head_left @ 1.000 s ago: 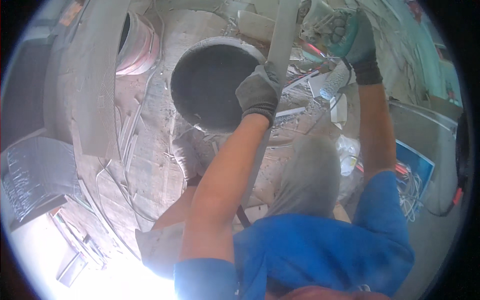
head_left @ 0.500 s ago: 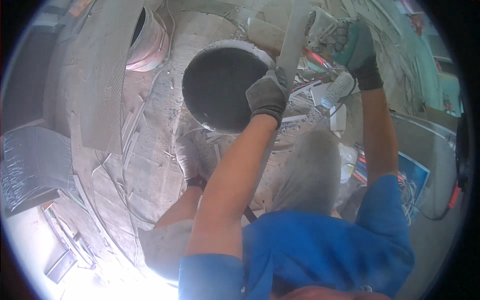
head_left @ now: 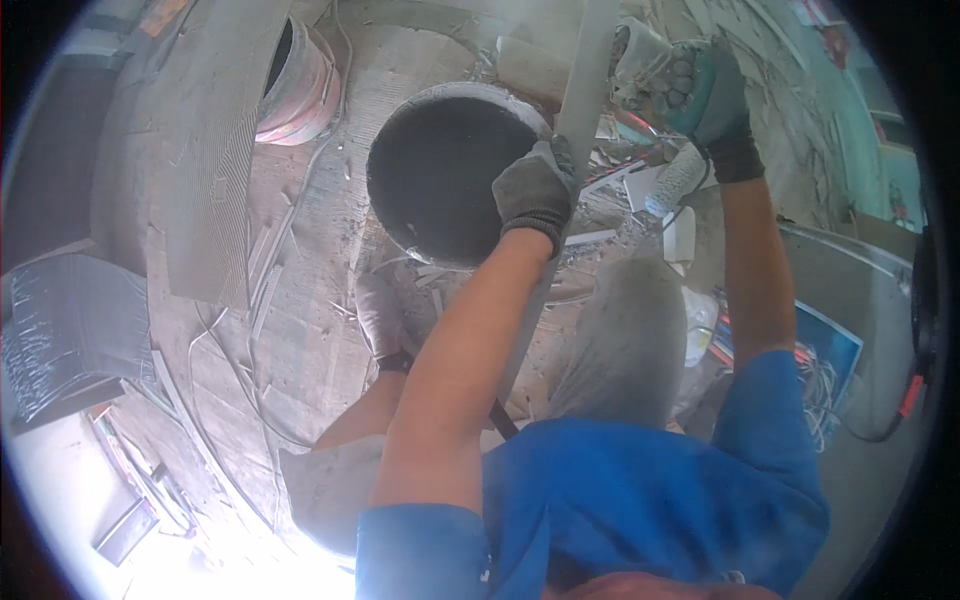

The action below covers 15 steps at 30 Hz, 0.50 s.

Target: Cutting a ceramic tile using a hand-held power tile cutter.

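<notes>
My left hand (head_left: 535, 190), in a grey glove, is closed around a long, narrow, pale grey strip (head_left: 587, 85). The strip runs from the top of the view down past my forearm, beside my right knee. Just left of that hand stands a round bucket (head_left: 405, 105) with dark grey contents, its rim partly behind the glove. At the upper right, my gloved right hand (head_left: 728, 105) grips a teal-green tool (head_left: 690, 112); its working end is hidden and its exact kind is unclear. A paint roller (head_left: 675, 180) lies below that hand.
A pinkish bucket (head_left: 305, 90) lies tipped at the upper left, beside a ridged grey board (head_left: 210, 210). Offcuts and rubble (head_left: 610, 200) litter the floor around my feet. A cable (head_left: 240, 375) trails at left. Tangled white wires (head_left: 820, 390) lie at right.
The view has shifted very slightly. Both hands keep their grips in nearly the same places.
</notes>
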Available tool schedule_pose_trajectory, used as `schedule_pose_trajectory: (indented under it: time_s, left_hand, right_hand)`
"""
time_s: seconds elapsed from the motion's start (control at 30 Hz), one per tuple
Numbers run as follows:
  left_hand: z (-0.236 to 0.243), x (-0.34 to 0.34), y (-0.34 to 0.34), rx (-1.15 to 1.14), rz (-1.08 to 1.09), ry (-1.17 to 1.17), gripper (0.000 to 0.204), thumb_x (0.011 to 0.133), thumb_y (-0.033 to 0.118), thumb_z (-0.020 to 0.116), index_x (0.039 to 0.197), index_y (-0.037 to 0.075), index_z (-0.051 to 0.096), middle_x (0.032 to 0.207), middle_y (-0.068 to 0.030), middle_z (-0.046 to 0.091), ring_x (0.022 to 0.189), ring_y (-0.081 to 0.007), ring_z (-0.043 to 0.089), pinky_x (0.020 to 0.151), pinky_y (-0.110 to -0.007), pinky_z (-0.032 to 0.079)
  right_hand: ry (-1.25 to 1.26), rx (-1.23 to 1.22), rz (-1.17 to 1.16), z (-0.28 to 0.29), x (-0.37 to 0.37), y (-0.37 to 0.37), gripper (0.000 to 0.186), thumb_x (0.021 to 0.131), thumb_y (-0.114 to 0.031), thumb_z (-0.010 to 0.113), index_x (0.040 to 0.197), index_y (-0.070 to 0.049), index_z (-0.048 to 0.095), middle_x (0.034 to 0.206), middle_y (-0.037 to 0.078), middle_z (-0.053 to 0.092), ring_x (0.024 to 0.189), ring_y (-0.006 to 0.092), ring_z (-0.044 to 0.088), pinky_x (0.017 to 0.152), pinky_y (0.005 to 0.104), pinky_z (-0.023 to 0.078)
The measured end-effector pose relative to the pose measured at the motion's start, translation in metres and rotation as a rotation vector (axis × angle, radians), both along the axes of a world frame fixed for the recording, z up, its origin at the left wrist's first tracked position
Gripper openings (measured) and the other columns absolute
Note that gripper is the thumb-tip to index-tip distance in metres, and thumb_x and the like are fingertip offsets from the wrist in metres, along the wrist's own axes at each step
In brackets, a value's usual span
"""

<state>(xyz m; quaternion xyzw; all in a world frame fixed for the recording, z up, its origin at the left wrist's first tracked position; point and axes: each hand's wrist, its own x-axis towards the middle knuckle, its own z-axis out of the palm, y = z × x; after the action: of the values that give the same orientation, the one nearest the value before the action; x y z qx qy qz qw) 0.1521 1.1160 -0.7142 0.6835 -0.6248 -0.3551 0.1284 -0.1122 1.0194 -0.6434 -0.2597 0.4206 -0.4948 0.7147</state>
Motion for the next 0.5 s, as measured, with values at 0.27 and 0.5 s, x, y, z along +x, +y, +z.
schedule_pose_trajectory:
  time_s: [0.27, 0.5]
  left_hand:
    - [0.0, 0.005, 0.003, -0.074, 0.053, -0.017, 0.057, 0.107, 0.046, 0.033, 0.094, 0.007, 0.072, 0.087, -0.0219, 0.073, 0.086, -0.0424, 0.072, 0.079, -0.052, 0.054]
    - [-0.001, 0.002, 0.002, -0.088, 0.034, -0.003, 0.057, 0.107, 0.046, 0.031, 0.095, 0.008, 0.072, 0.088, -0.0223, 0.073, 0.086, -0.0422, 0.072, 0.079, -0.052, 0.055]
  right_hand:
    - [0.23, 0.051, -0.234, 0.021, 0.049, 0.015, 0.049, 0.104, -0.055, 0.045, 0.097, -0.01, 0.065, 0.076, -0.004, 0.058, 0.062, 0.0106, 0.054, 0.057, 0.03, 0.048]
    - [0.196, 0.017, -0.185, 0.012, 0.032, 0.017, 0.048, 0.103, -0.055, 0.048, 0.099, -0.011, 0.066, 0.078, -0.003, 0.06, 0.065, 0.0111, 0.057, 0.06, 0.0296, 0.05]
